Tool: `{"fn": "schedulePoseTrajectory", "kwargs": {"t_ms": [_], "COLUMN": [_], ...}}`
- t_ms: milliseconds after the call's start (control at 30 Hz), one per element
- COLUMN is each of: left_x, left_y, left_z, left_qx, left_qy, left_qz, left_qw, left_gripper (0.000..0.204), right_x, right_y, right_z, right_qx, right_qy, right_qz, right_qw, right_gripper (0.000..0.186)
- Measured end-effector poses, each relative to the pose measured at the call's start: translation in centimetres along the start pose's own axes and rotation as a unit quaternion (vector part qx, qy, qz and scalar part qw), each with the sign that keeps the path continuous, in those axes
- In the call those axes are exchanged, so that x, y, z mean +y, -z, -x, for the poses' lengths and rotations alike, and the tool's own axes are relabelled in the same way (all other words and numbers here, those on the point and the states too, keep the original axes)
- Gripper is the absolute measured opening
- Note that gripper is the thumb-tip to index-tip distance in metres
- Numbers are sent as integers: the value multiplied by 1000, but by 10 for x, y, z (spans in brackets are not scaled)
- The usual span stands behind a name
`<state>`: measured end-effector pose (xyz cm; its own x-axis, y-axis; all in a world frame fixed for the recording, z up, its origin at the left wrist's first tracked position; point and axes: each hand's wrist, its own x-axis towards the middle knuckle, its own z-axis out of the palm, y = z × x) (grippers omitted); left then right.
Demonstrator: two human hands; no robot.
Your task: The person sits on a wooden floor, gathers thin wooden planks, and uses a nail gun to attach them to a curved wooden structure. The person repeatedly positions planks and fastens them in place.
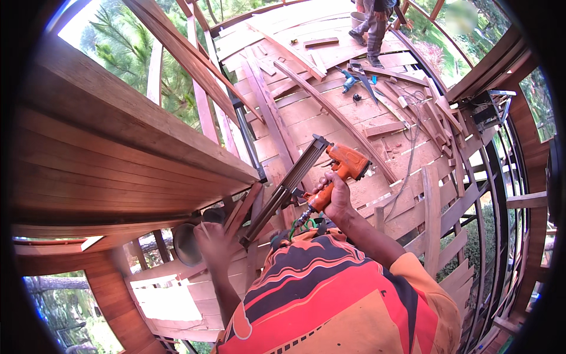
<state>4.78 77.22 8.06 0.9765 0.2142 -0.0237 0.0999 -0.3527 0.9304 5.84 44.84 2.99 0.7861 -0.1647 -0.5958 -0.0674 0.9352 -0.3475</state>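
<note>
My right hand [337,199] is wrapped round the handle of an orange nail gun [348,162]. Its long dark magazine [283,192] slants down to the left, and an air fitting [305,217] with a green hose hangs from the grip's end. Off to the left, my left hand [213,241] is raised and smeared by motion, so its fingers cannot be read. A round grey object [187,243] is close beside it, near the lower edge of a wall of wooden boards [112,171].
Long planks [330,109] and offcuts lie across the gappy board floor [259,50]. A blue power tool [349,81] and a cable [408,177] are farther off. Another person [376,35] stands at the back by a bucket [357,21]. Dark metal framing [486,200] edges the right.
</note>
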Motion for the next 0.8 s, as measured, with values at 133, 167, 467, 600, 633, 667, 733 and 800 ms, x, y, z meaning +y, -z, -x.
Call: {"fn": "schedulePoseTrajectory", "kwargs": {"t_ms": [133, 167, 467, 600, 633, 667, 733, 800], "left_x": [57, 64, 103, 107, 107, 109, 117, 109], "left_y": [-34, -50, -115, -134, -136, -137, -139, -142], "left_z": [6, 1, -13, -20, -23, -24, -25, -26], "left_qx": [-46, -70, -163, -134, -132, -139, -154, -156], "left_qy": [90, 100, 81, -20, -49, -36, -17, 15], "left_qz": [263, 316, 324, 139, 96, 102, 116, 133], "left_qw": [959, 941, 928, 981, 985, 984, 981, 979], "left_gripper": [26, 32, 15, 11, 11, 10, 7, 10], "right_x": [-3, -9, -9, -2, -2, -2, -4, -7], "right_y": [-2, -2, 7, 12, 12, 11, 11, 11], "right_z": [0, 3, 2, 3, 5, 8, 9, 14], "right_qx": [-21, -17, -35, -41, -48, -55, -63, -56], "right_qy": [-51, -48, -98, -125, -126, -127, -130, -124], "right_qz": [26, 34, 67, 86, 91, 95, 75, 84], "right_qw": [998, 998, 992, 988, 987, 986, 987, 987], "right_gripper": [17, 17, 15, 14, 15, 15, 15, 15]}}
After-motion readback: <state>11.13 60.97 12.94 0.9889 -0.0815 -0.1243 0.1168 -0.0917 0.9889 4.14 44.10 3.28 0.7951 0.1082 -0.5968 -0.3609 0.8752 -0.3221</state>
